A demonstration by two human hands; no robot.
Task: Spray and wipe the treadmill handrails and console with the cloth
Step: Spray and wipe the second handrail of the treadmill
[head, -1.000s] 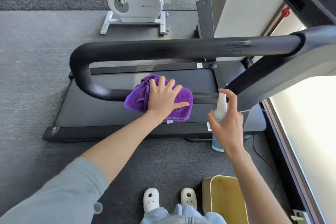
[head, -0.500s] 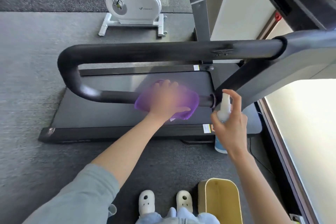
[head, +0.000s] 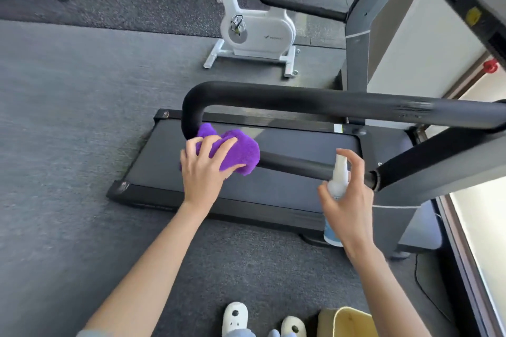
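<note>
So the purple cloth (head: 235,152) is bunched on the lower handrail (head: 298,165), right at the bend where the bar curls up to the upper rail, and it's gripped there by the left hand (head: 204,172) with fingers curled over it. The rail's long axis runs off to the right toward the treadmill upright, so probably the wipe gets dragged that way. The spray bottle (head: 338,185) is held upright by the right hand (head: 349,200), fingers wrapped round it, forefinger over the nozzle, just beside the unwiped stretch.
</note>
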